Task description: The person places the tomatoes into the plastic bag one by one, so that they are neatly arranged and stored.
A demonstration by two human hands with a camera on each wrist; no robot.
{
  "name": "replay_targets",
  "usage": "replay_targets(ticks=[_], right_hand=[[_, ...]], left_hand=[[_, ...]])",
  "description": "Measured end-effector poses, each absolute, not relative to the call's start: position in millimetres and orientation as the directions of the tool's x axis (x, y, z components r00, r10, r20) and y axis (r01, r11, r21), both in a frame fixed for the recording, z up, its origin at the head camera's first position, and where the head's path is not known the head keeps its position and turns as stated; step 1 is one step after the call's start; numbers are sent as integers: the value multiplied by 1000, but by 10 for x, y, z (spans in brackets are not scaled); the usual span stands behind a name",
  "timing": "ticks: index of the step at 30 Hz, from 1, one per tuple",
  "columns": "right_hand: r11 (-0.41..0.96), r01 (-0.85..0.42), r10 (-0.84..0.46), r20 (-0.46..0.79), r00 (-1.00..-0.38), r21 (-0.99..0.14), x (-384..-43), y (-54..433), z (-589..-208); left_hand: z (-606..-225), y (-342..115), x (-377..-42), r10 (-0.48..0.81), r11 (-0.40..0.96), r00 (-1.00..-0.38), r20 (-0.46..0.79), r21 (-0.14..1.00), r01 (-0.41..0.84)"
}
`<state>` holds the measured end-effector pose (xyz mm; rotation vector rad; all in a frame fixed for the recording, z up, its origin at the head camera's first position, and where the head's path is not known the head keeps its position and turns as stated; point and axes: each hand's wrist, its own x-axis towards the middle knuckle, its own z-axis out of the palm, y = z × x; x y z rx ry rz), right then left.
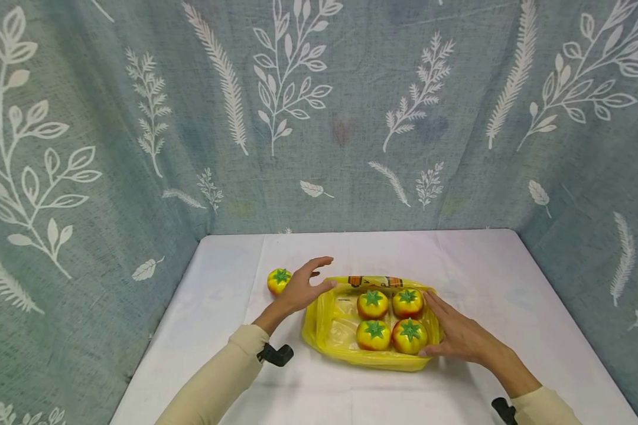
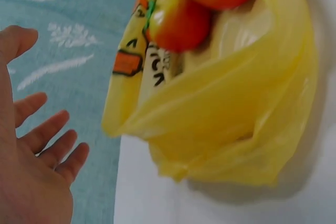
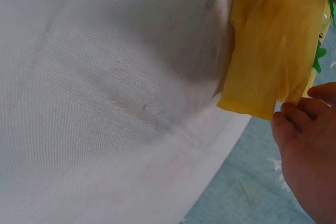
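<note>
A yellow plastic bag (image 1: 319, 321) lies with its mouth spread upward on the white table. Inside, toward its right half, several tomato-like fruits (image 1: 373, 335) sit close together, yellow to red with green star-shaped tops. My left hand (image 1: 300, 289) hovers at the bag's far left corner, thumb toward the rim, fingers spread; in the left wrist view the hand (image 2: 39, 156) is apart from the plastic. Along the right side, my right hand (image 1: 459, 330) spans the bag with fingers extended and thumb at the near corner. Its fingertips (image 3: 283, 121) touch the plastic edge in the right wrist view.
Another tomato-like fruit (image 1: 279, 281) stands on the table outside the bag, just behind my left wrist. The white-covered table (image 1: 489, 265) is bordered at the back and sides by a grey-green leaf-patterned curtain (image 1: 351, 189).
</note>
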<state>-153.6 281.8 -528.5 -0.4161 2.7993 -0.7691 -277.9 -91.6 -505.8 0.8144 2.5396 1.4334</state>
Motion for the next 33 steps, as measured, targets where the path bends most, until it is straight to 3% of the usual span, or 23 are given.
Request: replay_targets(ticks=[7, 15, 24, 33], right_hand=[[818, -218, -324, -112, -939, -532, -1534, 2822, -5284], [814, -227, -329, -102, -939, -534, -1532, 2817, -5279], [811, -236, -334, -92, -938, -536, -1540, 2822, -5287], [810, -234, -331, -91, -939, -537, -1539, 2821, -5292]], left_hand=[[-5113, -1131, -2924, 386, 469, -901, 201, 797, 379], [-5183, -1368, -3025, 210, 537, -963, 171, 802, 259], [-5340, -1562, -3113, 61, 564, -987, 152, 810, 159], [-5486, -1654, -3129, 7, 582, -995, 97, 809, 83]])
